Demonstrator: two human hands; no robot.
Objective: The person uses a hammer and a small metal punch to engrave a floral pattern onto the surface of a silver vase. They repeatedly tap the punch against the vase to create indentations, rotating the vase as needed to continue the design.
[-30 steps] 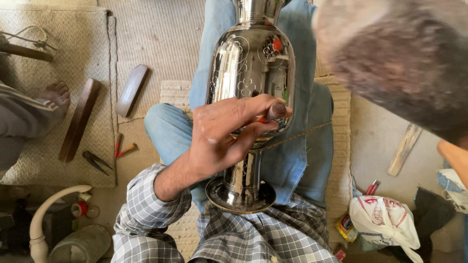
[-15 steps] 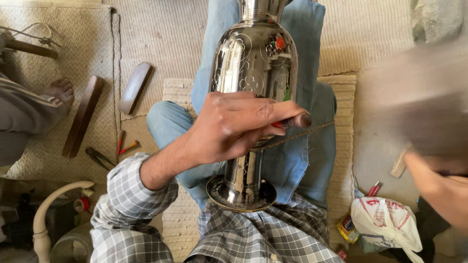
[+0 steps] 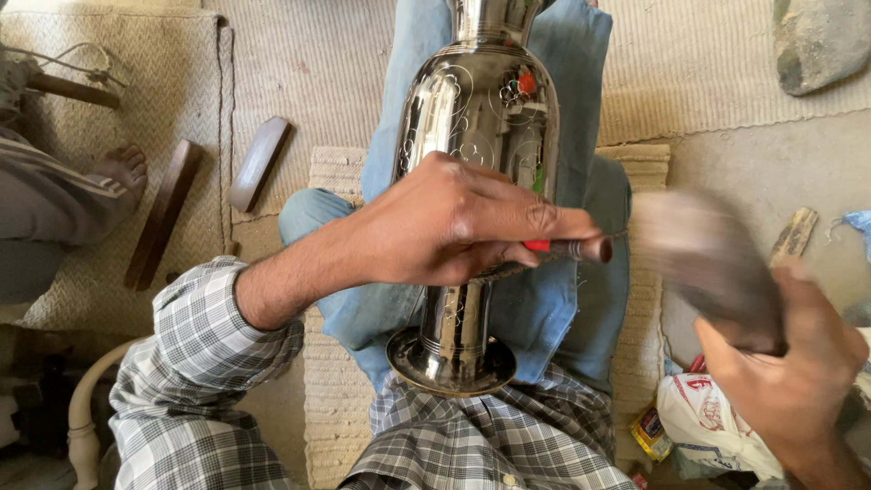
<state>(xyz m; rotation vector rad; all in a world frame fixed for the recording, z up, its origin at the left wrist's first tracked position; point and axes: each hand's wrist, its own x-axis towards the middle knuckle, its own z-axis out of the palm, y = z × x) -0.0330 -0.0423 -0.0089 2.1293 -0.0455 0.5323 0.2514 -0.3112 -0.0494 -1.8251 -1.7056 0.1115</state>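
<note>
Lying lengthwise along the person's lap, the engraved metal vase points away, foot nearest. The left hand pinches a thin chisel crosswise on its body; the right hand, beside it, grips a blurred mallet.

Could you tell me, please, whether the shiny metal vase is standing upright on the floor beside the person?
No, the metal vase lies along the person's lap on the blue jeans, with the left hand resting across it.

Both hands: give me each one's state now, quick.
Left hand: closed on a thin red-handled tool against the metal vase.
Right hand: closed on a blurred dark block.
</note>
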